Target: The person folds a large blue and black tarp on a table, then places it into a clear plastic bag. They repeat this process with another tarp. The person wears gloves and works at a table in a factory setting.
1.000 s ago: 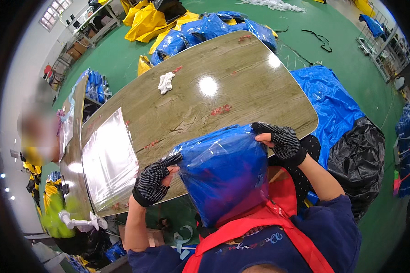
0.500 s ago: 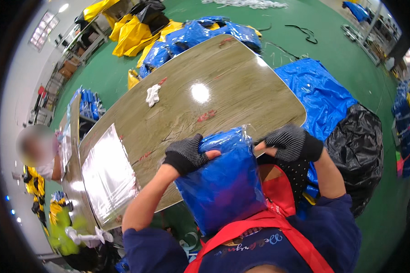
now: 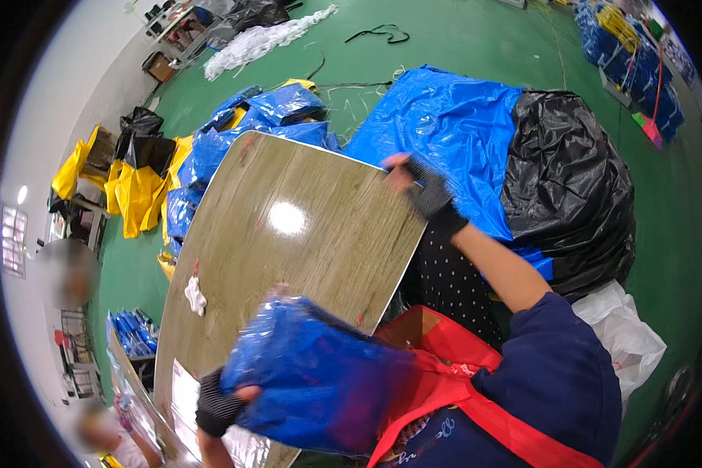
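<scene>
A clear plastic bag packed with folded blue material [image 3: 312, 374] leans against my red apron, over the near edge of the wood-patterned table. My left hand [image 3: 222, 402], in a dark ribbed fingerless glove, grips this blue package by its left side, thumb on top. My right hand [image 3: 423, 191], gloved the same way, is off the package. It hovers by the table's right corner, close to a large blue plastic sheet [image 3: 444, 132]. Motion smears its fingers, so their closing is unclear.
The wood-patterned table [image 3: 327, 210] carries a crumpled white cloth [image 3: 196, 296] and shiny clear bags [image 3: 186, 394]. Blue packages [image 3: 218, 148] are heaped beyond it. Right lie a black plastic heap [image 3: 569, 187] and a white bag [image 3: 620, 331]. Two people are at the left.
My right hand has left the package and reached out to the right, toward the blue sheet. The left hand still holds the package, now tilted leftward. My view has swung right.
</scene>
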The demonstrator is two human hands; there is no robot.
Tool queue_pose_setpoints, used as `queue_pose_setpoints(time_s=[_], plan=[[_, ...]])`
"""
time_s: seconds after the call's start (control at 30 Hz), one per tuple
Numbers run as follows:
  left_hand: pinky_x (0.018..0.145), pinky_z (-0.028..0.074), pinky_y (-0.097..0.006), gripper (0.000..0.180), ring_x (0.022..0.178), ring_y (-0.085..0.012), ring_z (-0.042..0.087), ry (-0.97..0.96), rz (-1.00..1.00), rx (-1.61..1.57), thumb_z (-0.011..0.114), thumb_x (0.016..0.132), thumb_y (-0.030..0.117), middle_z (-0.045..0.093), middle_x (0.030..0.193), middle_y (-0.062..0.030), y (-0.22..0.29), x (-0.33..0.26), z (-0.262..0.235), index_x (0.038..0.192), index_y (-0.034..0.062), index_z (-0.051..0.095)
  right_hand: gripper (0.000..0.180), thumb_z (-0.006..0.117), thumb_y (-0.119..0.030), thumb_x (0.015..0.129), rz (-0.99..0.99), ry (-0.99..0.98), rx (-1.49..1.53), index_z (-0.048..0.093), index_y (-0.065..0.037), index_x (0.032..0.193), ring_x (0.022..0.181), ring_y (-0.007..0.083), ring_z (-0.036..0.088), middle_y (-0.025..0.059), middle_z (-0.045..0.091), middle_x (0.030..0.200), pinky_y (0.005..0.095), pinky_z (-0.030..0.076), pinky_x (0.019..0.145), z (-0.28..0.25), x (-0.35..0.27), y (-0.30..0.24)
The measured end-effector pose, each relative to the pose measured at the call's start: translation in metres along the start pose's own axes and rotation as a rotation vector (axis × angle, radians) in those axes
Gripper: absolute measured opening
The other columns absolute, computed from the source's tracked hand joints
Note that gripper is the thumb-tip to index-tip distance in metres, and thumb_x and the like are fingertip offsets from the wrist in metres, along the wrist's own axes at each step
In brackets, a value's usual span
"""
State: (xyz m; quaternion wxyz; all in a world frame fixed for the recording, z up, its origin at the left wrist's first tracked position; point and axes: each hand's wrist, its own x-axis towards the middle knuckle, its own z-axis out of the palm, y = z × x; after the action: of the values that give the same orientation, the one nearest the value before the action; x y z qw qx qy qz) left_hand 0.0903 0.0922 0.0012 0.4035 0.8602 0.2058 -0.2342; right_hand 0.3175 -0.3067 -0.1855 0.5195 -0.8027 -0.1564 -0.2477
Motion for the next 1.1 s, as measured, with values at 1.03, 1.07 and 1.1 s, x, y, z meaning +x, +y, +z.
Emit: queue_pose_setpoints(time_s=[1.03,1.07,1.1], plan=[[0.096,0.036,-0.065,0.093,0.125,-0.0426,0.041,-0.228,0.165,-1.188,0.038,0.075,0.08,0.042,0.135,-0.0235,-0.016,0.08,-0.025,0.13,0.0055,0.038,0.041,0.056,-0.024,0.091,-0.533,-1.492,0.219,0.05,-0.007,0.128,0.118,0.027,0.051,0.0147,0.051,0.13,0.0419,0.041,0.099,-0.035,-0.103,-0.208],[0.097,0.033,-0.067,0.096,0.127,-0.0403,0.039,-0.081,0.104,-1.118,0.04,0.074,0.081,0.041,0.136,-0.0221,-0.019,0.067,-0.046,0.133,0.0055,0.037,0.041,0.057,-0.025,0.09,-0.575,-1.558,0.237,0.05,-0.007,0.127,0.117,0.0274,0.051,0.0148,0.052,0.129,0.042,0.041,0.099,-0.025,-0.132,-0.223],[0.097,0.033,-0.067,0.096,0.126,-0.0395,0.041,-0.202,0.112,-1.285,0.042,0.073,0.081,0.042,0.136,-0.0208,-0.039,0.061,-0.072,0.135,0.0074,0.037,0.041,0.057,-0.025,0.089,-0.628,-1.603,0.272,0.051,-0.008,0.126,0.117,0.0277,0.051,0.0149,0.052,0.129,0.0421,0.042,0.098,-0.015,-0.157,-0.237]])
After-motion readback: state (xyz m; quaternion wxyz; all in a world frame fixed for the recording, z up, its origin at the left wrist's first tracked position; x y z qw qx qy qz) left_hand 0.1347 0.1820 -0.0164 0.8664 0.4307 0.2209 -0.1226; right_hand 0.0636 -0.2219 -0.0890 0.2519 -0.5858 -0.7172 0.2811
